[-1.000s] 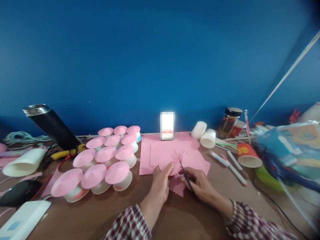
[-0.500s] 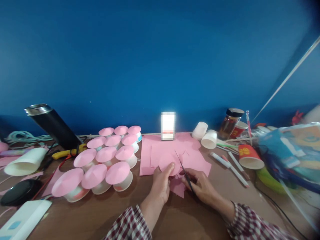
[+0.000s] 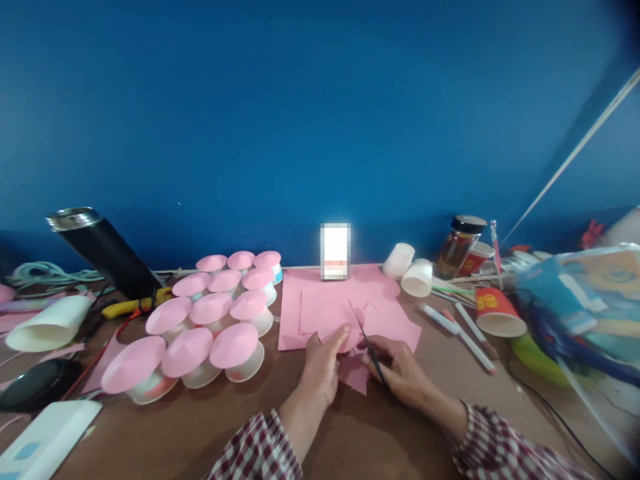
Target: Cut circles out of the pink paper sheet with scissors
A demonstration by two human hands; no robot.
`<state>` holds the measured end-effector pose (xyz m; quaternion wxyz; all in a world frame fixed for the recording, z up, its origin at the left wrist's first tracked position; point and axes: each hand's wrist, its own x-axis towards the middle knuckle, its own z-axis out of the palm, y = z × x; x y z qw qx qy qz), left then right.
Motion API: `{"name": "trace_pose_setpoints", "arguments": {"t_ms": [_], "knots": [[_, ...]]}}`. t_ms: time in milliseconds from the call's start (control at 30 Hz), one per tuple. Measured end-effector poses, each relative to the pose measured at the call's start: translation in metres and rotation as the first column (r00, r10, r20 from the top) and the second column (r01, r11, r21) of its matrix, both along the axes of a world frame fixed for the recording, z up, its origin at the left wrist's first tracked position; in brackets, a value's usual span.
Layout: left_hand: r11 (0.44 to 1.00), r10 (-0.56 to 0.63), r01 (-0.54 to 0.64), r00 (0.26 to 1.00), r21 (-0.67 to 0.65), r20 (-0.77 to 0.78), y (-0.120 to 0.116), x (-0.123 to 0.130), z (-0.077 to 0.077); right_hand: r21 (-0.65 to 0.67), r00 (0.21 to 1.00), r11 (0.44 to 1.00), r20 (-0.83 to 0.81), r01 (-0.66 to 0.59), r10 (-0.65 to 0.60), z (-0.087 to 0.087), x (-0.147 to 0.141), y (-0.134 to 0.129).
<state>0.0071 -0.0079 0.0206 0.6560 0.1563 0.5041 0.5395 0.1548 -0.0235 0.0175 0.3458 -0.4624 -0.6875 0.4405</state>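
Note:
My left hand (image 3: 323,367) pinches a rounded piece of pink paper (image 3: 333,327), thumb on top. Close beside it on the right, my right hand (image 3: 397,367) is closed on dark scissors (image 3: 373,350), whose thin blade points up and left at the paper's right edge. Pink scraps (image 3: 355,375) lie beneath and between the hands. Behind them are larger pink sheets (image 3: 293,313) on the brown table. To the left, several paper cups stand in rows, each topped by a shallow pink paper cone (image 3: 234,345).
A lit phone (image 3: 335,252) leans on the blue wall. White cups (image 3: 417,278), markers (image 3: 457,337), a red cup (image 3: 499,313) and a lidded jar (image 3: 463,247) are at right. A black flask (image 3: 107,253) and yellow-handled tool (image 3: 125,308) are at left.
The view has shifted very slightly. Both hands keep nearly the same pose, with the paper and scissors still held.

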Motion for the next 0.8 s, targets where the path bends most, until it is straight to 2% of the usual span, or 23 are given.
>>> {"name": "trace_pose_setpoints", "arguments": {"t_ms": [133,500,800], "knots": [[0.999,-0.005,0.005,1.000,-0.033,-0.003,-0.0005,-0.0008,0.0013,-0.012,1.000,1.000,0.001,0.000,0.000,0.0010,0.0001,-0.0002],[1.000,0.009,-0.009,1.000,-0.019,-0.006,0.0012,-0.0007,-0.0035,-0.013,0.999,1.000,0.042,0.003,-0.003,0.0022,0.0001,-0.0013],[0.999,0.036,-0.037,0.999,-0.019,-0.018,0.0000,0.0005,0.0006,-0.004,0.999,1.000,0.040,0.009,-0.009,0.0043,-0.0001,-0.0007]]}}
